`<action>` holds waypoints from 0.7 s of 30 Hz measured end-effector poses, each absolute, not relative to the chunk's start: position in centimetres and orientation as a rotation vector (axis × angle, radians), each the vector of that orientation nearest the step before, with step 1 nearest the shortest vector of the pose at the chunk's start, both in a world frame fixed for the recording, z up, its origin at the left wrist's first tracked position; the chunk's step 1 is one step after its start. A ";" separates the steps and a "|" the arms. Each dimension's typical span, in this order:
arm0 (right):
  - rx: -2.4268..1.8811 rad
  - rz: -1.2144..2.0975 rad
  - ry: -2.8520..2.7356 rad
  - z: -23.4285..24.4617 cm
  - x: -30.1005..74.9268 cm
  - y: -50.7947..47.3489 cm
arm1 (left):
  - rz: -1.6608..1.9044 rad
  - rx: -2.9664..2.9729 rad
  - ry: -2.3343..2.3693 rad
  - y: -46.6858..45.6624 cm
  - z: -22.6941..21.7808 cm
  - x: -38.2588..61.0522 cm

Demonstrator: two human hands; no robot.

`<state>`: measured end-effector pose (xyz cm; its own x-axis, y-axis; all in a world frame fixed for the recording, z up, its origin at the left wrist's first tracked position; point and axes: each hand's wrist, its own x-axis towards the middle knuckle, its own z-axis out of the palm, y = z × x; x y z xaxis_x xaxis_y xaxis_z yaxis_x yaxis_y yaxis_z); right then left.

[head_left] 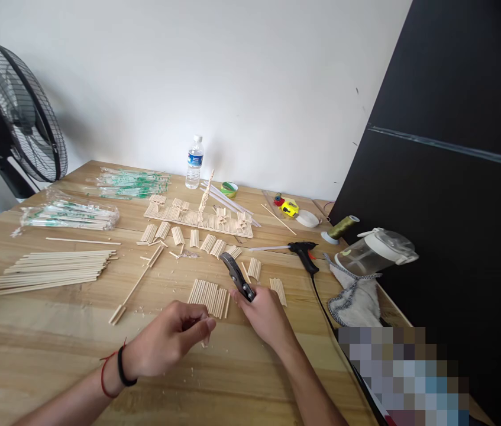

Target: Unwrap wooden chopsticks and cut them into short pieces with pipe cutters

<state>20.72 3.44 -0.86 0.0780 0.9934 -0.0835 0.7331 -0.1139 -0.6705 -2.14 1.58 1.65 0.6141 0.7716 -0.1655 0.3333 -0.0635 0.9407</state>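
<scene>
My left hand (168,337) is pinched closed in front of a row of short cut sticks (206,296). Something small and pale shows beneath its fingertips, too hidden to name. A black plier-like cutter (238,278) is held in my right hand (265,313), its curved end pointing up and left. Small stick panels (178,236) lie in a loose line beyond the hands. Behind them stands a wooden stick model (199,222) with a long flat base and a slanting upright. A long stick with short pieces at its ends (137,287) lies to the left.
Long sticks (55,269) and bagged sticks (70,213) lie at left, near a fan (15,112). A water bottle (194,163) stands at the back. At right are a glue gun (306,254) with its cord, a thread spool (341,229), a clear jug (374,251) and a cloth (356,296).
</scene>
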 end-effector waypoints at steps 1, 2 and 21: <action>-1.901 0.741 -1.710 -0.9 20.8 3.4 | 0.443 1.649 0.933 1.6 1.5 -2.1; -1.895 0.743 -1.712 -0.9 20.9 3.4 | 0.427 1.646 0.938 1.6 1.4 -2.0; -1.704 0.964 -1.707 -0.8 20.8 3.2 | 0.962 1.508 0.946 6.8 -3.0 -5.4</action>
